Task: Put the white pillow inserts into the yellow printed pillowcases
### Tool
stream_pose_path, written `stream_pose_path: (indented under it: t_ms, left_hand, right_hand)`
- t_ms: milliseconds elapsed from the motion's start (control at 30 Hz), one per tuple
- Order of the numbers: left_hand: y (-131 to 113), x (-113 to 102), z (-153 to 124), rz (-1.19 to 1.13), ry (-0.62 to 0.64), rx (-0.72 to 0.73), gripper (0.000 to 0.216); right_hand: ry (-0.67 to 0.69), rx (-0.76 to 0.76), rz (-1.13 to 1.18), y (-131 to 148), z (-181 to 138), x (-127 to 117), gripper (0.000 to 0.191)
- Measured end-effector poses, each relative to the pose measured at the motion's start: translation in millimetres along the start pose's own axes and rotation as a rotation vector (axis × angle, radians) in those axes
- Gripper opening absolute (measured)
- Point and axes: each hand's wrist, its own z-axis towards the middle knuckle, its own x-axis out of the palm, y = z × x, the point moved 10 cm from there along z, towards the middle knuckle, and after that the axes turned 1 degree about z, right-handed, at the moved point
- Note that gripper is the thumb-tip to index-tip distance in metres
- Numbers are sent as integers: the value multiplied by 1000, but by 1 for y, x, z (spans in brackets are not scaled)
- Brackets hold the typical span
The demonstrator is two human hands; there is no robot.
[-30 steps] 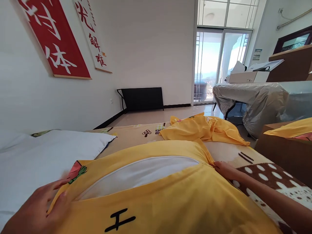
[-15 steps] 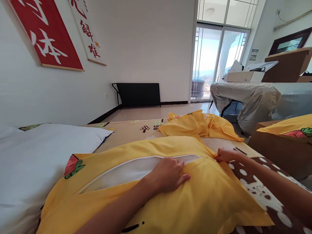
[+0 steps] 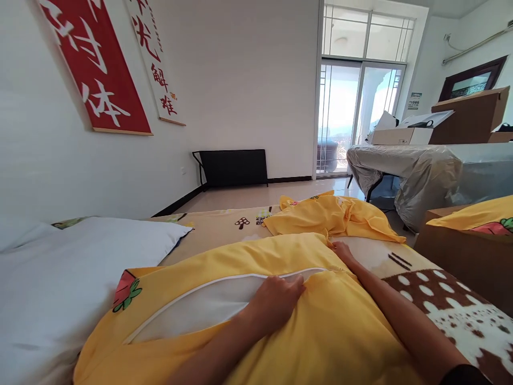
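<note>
A yellow pillowcase (image 3: 352, 326) lies in front of me with a white pillow (image 3: 200, 307) showing through its long zip opening. My left hand (image 3: 278, 297) is closed on the near edge of that opening, toward its right end. At the pillowcase's far right corner, my right hand (image 3: 340, 251) is closed on the cloth, its fingertips partly hidden by the fabric. A strawberry print (image 3: 126, 291) marks the far left corner.
To the left rests a bare white pillow (image 3: 100, 267). Another crumpled yellow cloth (image 3: 332, 214) lies beyond my hands on the patterned bedding (image 3: 449, 299). A cardboard box (image 3: 460, 256) and a plastic-covered table (image 3: 404, 158) stand at the right.
My right hand has moved left and away from me, to the far corner of the pillowcase. My left hand has curled its thumb in at the opening's edge. The view has tilted up slightly.
</note>
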Motion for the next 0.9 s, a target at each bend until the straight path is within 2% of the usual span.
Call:
stream_pose_path:
  t_ms: [133, 233, 333, 400, 433, 500, 567, 633, 733, 800, 900]
  left_hand:
    - [-7, 8, -2, 72, 27, 35, 31]
    - [-21, 13, -1, 135, 62, 126, 26]
    - [-28, 14, 3, 144, 66, 155, 30]
    - [-26, 13, 6, 128, 64, 137, 31]
    - [-24, 13, 8, 110, 66, 122, 32]
    - [-17, 14, 9, 63, 62, 91, 34]
    - [-11, 14, 9, 24, 40, 83, 35]
    - [-6, 13, 6, 3, -3, 84, 36]
    - [3, 17, 4, 29, -40, 43, 35]
    - [4, 23, 5, 79, -7, 4, 35]
    - [-6, 26, 13, 131, 67, 16, 32]
  right_hand:
    - [-14, 43, -161, -11, -11, -11, 23]
    - [-27, 16, -257, 8, -18, -31, 15]
    - [-118, -117, -309, 66, -32, -62, 27]
    - [-96, -264, -326, 118, -50, -70, 26]
    - [-36, -366, -343, 145, -63, -67, 25]
    - [137, -607, -501, 190, -98, -44, 34]
    - [217, -725, -635, 210, -124, -24, 36]
    - [223, -779, -652, 212, -136, -8, 36]
    - [139, -834, -482, 199, -132, 2, 39]
    - [44, -774, -392, 181, -116, -5, 32]
    - [-86, -581, -405, 149, -92, -24, 24]
